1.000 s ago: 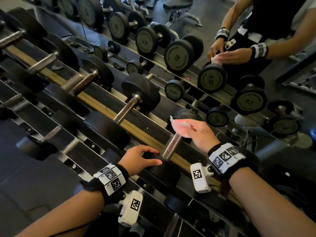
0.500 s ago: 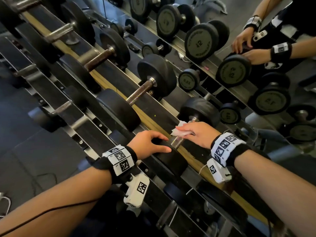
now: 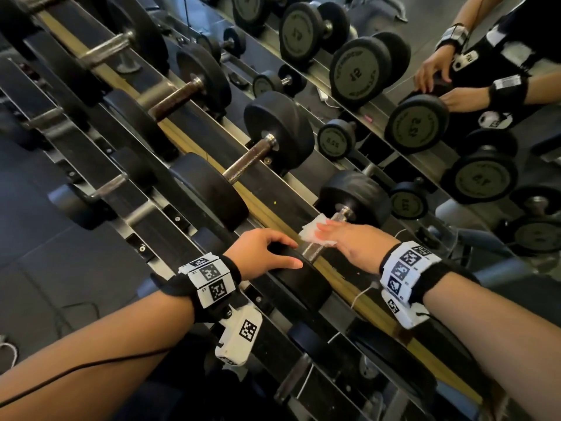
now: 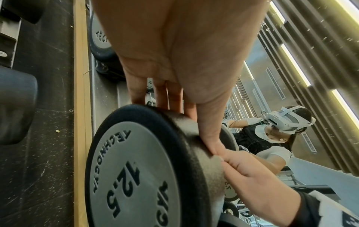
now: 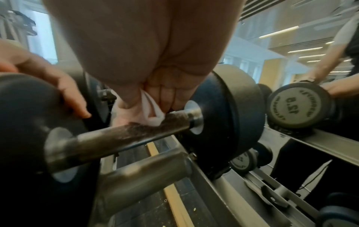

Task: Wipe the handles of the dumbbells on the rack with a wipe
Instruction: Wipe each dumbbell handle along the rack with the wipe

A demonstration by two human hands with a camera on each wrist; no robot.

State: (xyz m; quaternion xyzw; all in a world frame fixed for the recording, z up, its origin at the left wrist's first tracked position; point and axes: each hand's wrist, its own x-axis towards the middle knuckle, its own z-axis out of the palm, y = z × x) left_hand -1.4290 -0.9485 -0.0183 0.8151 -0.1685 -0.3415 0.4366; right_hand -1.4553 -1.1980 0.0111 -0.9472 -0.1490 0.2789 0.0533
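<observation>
A black dumbbell lies on the rack's top tier, its worn metal handle (image 3: 315, 252) (image 5: 126, 135) running between a near head (image 3: 303, 281) marked 12.5 (image 4: 136, 169) and a far head (image 3: 352, 192) (image 5: 223, 122). My left hand (image 3: 267, 253) (image 4: 184, 122) grips the near head, fingers over its rim and thumb along its side. My right hand (image 3: 343, 241) (image 5: 155, 95) pinches a white wipe (image 3: 312, 230) (image 5: 149, 110) and presses it on the handle's upper part, near the far head.
More dumbbells (image 3: 270, 147) lie in a row up the rack to the left, with lower tiers (image 3: 121, 183) nearer me. A mirror behind the rack reflects the weights (image 3: 361, 68) and my arms (image 3: 455, 95). Dark gym floor (image 3: 45, 284) is at the left.
My right hand has come down from above the handle and laid the wipe on it. My left hand has stayed on the near head. The head camera has moved in closer.
</observation>
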